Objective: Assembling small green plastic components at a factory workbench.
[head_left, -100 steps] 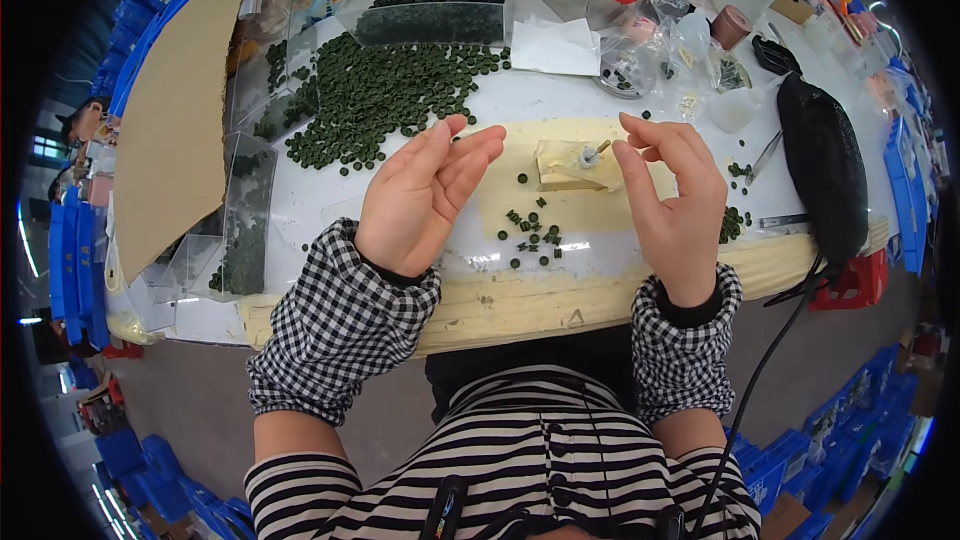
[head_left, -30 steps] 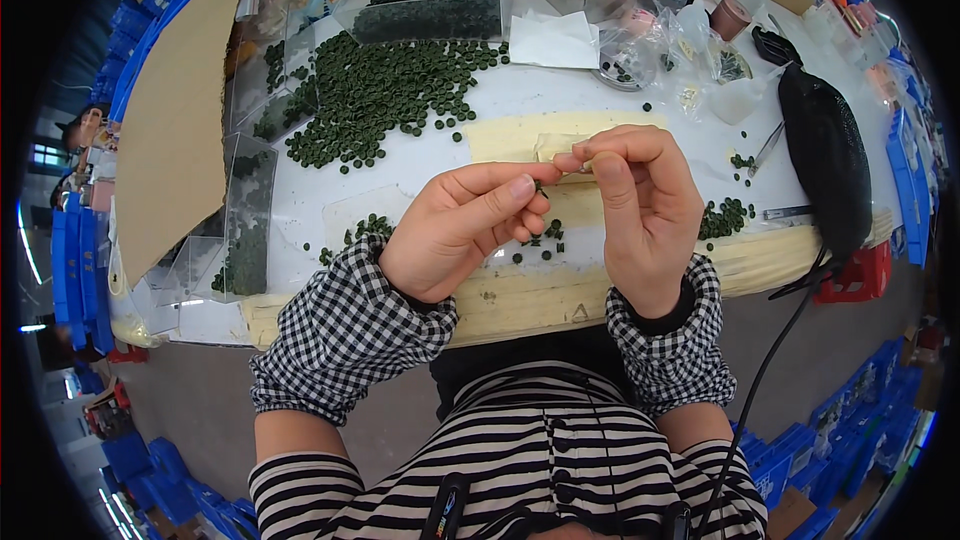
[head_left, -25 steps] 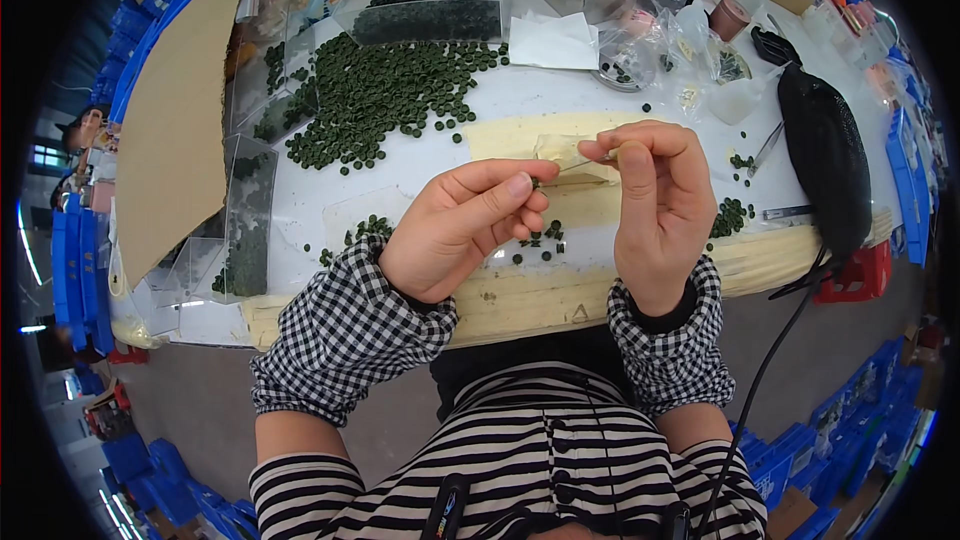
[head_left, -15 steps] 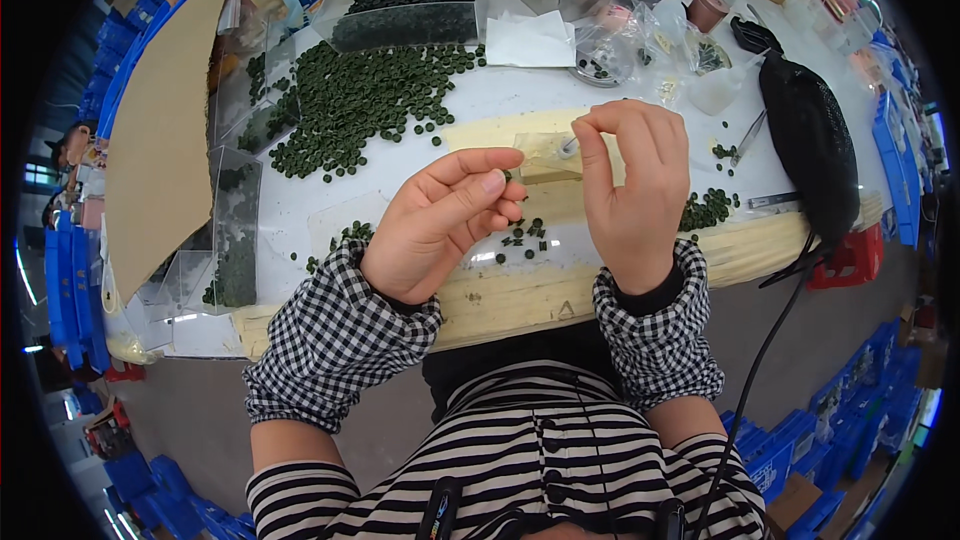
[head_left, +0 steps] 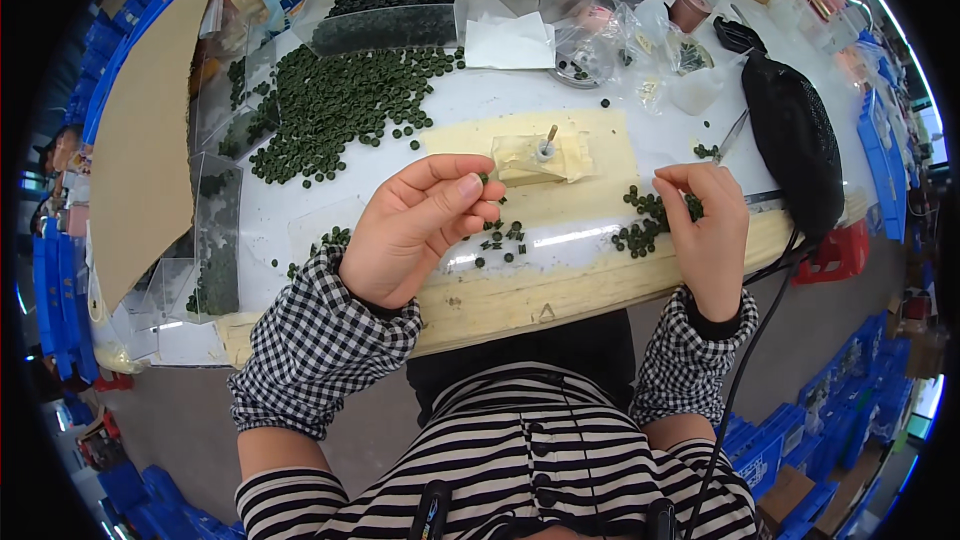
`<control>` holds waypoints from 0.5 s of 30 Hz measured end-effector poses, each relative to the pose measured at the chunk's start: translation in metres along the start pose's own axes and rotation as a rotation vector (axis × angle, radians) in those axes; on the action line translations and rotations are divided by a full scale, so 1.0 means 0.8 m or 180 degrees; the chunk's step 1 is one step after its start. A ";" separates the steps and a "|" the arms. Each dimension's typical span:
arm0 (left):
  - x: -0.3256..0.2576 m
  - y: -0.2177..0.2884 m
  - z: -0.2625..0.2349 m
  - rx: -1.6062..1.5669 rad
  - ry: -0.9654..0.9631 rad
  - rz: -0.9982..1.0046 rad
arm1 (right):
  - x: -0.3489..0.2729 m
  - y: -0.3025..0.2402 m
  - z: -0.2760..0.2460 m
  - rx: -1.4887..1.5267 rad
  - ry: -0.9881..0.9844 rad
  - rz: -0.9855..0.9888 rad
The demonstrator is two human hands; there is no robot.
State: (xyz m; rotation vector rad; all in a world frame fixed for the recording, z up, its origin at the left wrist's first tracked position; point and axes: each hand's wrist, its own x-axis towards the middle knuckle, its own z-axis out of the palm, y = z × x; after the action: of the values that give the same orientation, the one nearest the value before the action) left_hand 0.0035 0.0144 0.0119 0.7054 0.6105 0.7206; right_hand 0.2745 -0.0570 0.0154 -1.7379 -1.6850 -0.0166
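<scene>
Bead: small green bead [head_left: 484, 178] at the left fingertips, held up off the table, mostly covered by fingers.
Left hand: left hand [head_left: 415, 225] has thumb and index pinching the bead, other fingers curled loosely under.
Right hand: right hand [head_left: 712, 230] over the right-hand pile, fingers bent, thumb near index. Can't tell from here whether it pinches a bead or nothing.
Just changed: right hand was at the stick a moment ago; it's now off to the right. Left pinch looks the same.
Meaning: stick looks parked, right hand is at the loose beads, and only the left surely has something.
Stick: thin brown stick [head_left: 552, 134] stands slightly tilted in a small grey holder [head_left: 545, 151], no hand on it.
Block: holder sits on a yellow-taped block [head_left: 528, 180], just beyond and right of the left fingertips.
Right pile: small pile of green beads [head_left: 638, 232], just left of and partly behind the right hand.
Scatter: a few loose beads [head_left: 509, 257] near the table edge, between the hands.
Big heap: large green heap [head_left: 340, 105] beyond the left hand, clear box [head_left: 387, 32] of darker beads behind it.
Far right: black mesh pouch [head_left: 790, 140], tweezers [head_left: 733, 137] beside it.
</scene>
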 end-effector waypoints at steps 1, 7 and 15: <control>0.000 0.000 0.001 0.0029 0.0047 -0.0015 | -0.002 0.001 -0.001 -0.0034 -0.0101 -0.0089; 0.002 -0.001 -0.006 -0.0090 -0.0068 0.0003 | -0.004 -0.001 0.012 0.0004 -0.0319 -0.0498; 0.001 -0.002 -0.006 -0.0097 -0.0096 0.0067 | 0.004 -0.006 0.013 -0.0213 -0.0310 -0.0687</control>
State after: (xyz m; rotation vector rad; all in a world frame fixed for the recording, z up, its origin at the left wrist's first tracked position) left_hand 0.0014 0.0159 0.0072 0.6944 0.5642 0.7360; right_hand 0.2661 -0.0498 0.0113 -1.6193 -1.9576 -0.0889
